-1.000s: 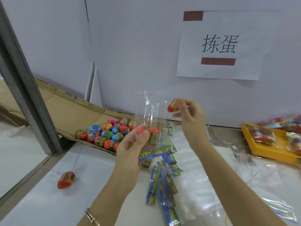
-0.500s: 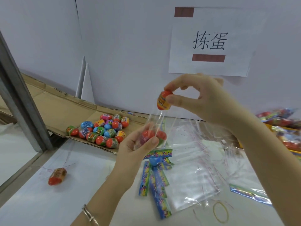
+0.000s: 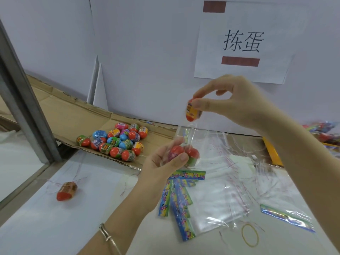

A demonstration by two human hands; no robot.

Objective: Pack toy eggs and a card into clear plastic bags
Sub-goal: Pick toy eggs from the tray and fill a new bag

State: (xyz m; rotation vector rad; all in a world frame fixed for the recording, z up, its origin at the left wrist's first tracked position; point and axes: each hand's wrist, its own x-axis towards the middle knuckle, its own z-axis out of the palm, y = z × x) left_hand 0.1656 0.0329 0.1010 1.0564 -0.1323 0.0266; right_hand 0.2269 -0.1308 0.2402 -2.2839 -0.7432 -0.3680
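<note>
My left hand (image 3: 161, 166) grips the lower part of a clear plastic bag (image 3: 185, 137) held upright, with two red-topped toy eggs (image 3: 191, 153) inside it. My right hand (image 3: 233, 103) pinches an orange and yellow toy egg (image 3: 192, 112) between thumb and fingers, just above the bag's open mouth. A pile of several colourful eggs (image 3: 117, 140) lies on flattened cardboard (image 3: 64, 118) to the left. Several colourful cards (image 3: 180, 197) lie fanned on the table below my left hand.
A lone red egg (image 3: 66, 190) lies on the white table at the left. Loose clear bags (image 3: 230, 181) cover the table at the right, with a yellow rubber band (image 3: 249, 235) near the front. A yellow tray (image 3: 272, 153) sits behind my right arm. A grey post (image 3: 24, 100) stands at the left.
My right hand has turned the orange egg tip-down and lowered it closer to the bag's mouth. My left hand keeps its hold on the bag.
</note>
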